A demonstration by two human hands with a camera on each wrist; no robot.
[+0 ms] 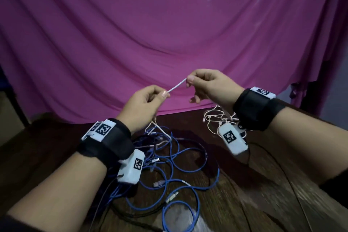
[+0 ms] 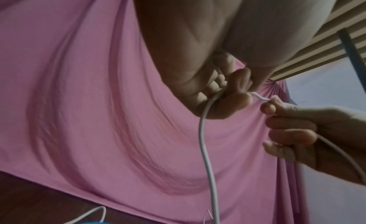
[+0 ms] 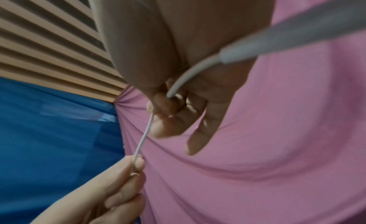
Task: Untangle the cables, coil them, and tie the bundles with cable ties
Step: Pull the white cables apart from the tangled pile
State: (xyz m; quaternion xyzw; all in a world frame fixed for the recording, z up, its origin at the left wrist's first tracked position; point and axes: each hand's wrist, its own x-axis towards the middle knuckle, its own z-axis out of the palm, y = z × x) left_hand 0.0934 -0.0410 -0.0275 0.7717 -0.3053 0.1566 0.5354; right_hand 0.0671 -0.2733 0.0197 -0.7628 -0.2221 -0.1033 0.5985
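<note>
Blue cables [image 1: 177, 181] tangled on worktop [image 1: 244, 203]; beyond, left hand [image 1: 145, 103] and right hand [image 1: 209, 86] fingers pinching taut white cable [image 1: 177, 87].

You pinch a white cable [image 1: 177, 87] before a magenta cloth [image 1: 169, 34]. Below it, blue cables [image 1: 180, 190] tangle on the dark brown wood-grain surface [image 1: 244, 203]. Your black wristbands [image 1: 109, 143] carry white boxes [image 1: 232, 139] with black-and-white square codes.

No readable text; only coded square markers.
</note>
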